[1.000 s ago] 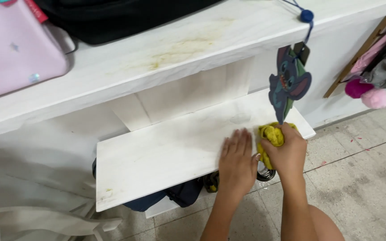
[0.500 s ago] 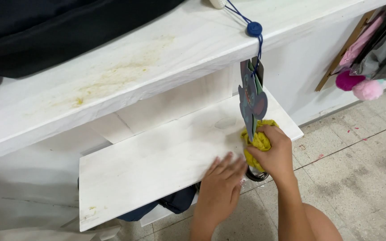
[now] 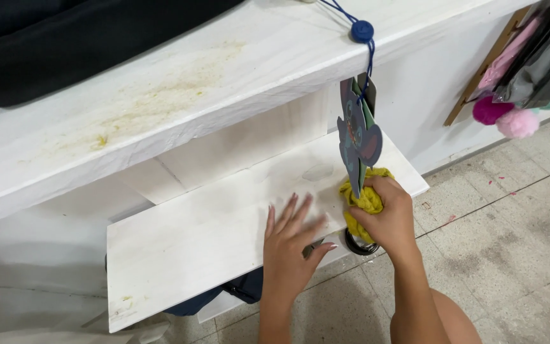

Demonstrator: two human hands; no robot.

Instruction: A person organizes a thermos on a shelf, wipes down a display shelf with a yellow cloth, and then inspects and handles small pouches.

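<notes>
Right hand: closed around a bunched yellow cloth, pressed on the white lower shelf near its right front corner. Left hand: fingers spread flat at the shelf's front edge, holding nothing. Blue hanging tag dangles just above the cloth.

A blue, cartoon-shaped card tag hangs on a blue cord from the upper shelf, at one o'clock.
</notes>
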